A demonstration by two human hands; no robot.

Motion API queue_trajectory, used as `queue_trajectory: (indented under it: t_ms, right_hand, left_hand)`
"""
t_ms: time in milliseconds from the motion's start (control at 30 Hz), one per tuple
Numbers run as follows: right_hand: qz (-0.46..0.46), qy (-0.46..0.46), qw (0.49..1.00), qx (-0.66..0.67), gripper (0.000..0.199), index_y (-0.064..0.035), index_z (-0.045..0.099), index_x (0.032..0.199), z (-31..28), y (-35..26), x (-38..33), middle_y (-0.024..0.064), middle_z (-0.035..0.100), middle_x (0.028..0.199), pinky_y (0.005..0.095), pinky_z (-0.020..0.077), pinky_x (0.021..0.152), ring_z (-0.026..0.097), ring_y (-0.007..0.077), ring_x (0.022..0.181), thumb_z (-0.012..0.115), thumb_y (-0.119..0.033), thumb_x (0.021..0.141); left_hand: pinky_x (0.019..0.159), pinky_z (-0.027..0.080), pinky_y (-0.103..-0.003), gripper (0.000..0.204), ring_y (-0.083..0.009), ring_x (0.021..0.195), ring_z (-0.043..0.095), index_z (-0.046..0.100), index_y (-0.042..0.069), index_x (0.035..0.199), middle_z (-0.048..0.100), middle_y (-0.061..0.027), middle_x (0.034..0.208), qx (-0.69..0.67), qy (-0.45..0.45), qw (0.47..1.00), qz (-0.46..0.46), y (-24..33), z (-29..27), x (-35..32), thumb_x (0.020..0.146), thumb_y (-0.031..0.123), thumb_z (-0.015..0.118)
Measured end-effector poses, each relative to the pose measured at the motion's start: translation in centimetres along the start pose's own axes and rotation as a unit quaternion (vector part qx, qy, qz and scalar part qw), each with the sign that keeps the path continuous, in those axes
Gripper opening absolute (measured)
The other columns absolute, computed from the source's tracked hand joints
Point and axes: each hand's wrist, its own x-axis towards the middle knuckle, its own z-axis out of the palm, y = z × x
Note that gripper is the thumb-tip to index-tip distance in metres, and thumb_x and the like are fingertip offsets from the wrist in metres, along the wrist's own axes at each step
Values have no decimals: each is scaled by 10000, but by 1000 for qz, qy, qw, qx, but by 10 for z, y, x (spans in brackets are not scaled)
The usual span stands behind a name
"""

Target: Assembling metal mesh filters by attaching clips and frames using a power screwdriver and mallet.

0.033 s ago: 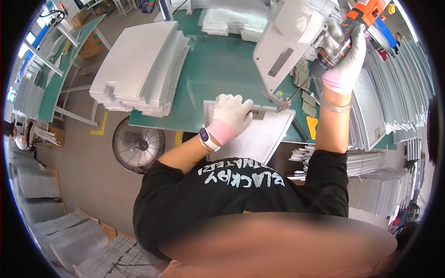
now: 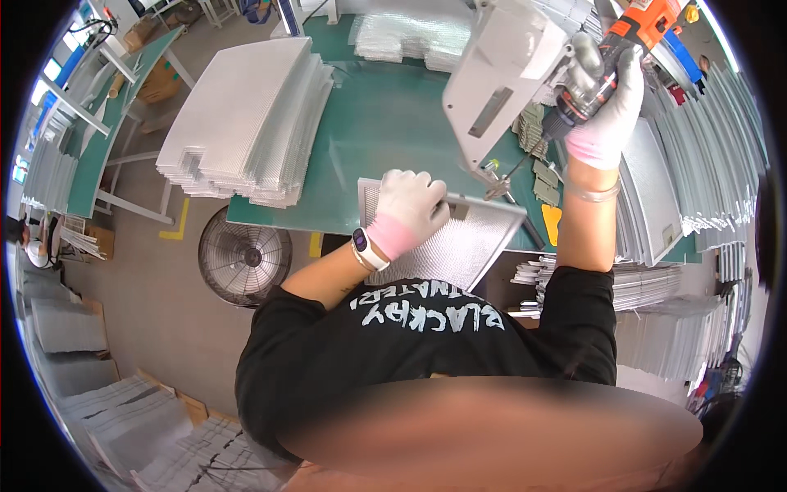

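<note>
In a white glove with a pink cuff, my left hand (image 2: 410, 201) is closed over the far edge of a framed mesh panel (image 2: 447, 246). The panel rests at the near table edge, partly hidden by my wrist and shirt. My right hand (image 2: 619, 107), gloved too, wraps around an orange and black power drill (image 2: 643, 26). A long thin bit runs from the drill down to the panel's far right corner area; whether it touches cannot be seen. Just beyond that corner stands a white machine arm (image 2: 508, 78), left of the drill.
Stacked mesh panels (image 2: 238, 107) lie on the green table (image 2: 385, 123) at left. Small grey-green pieces (image 2: 545, 182) and a yellow tool (image 2: 552, 223) lie near the right hand. More panels (image 2: 713, 131) stand at right. A floor fan (image 2: 246, 257) sits below left.
The drill and my right hand have shifted slightly left. The panel's right corner has moved a little to the right; my left hand stays on its edge.
</note>
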Motion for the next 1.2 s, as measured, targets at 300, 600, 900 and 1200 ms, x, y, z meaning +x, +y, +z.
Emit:
queue_trajectory:
  t_ms: [300,600,900,1200]
  right_hand:
    - [72,5,997,24,456,-51,464,778,13,26,-37,23,463,686,224,335,508,431,95,565,481,-464,970]
    - [144,-72,987,16,511,-10,514,918,8,35,-59,37,475,671,240,323,430,423,105,487,539,-520,939]
    - [159,-54,984,63,856,-45,289,1377,9,55,-83,22,498,616,217,318,366,412,83,413,729,-527,823]
    - [135,-85,982,102,817,-44,314,1323,7,58,-93,44,498,620,215,309,340,396,85,401,750,-504,809]
  left_hand:
    - [566,417,-395,283,-229,612,578,605,117,728,567,-12,657,-88,146,984,47,28,-7,-27,627,301,795]
    - [573,446,-381,209,-221,620,602,679,148,799,586,-21,676,-104,78,990,57,25,-5,-25,699,314,756]
    - [629,495,-345,317,-188,713,629,734,203,1054,632,-8,794,-162,101,980,50,38,-1,-30,746,273,766]
    - [863,498,-467,442,-311,1002,615,698,195,1117,641,-64,1118,-194,61,978,38,31,24,-35,708,353,749]
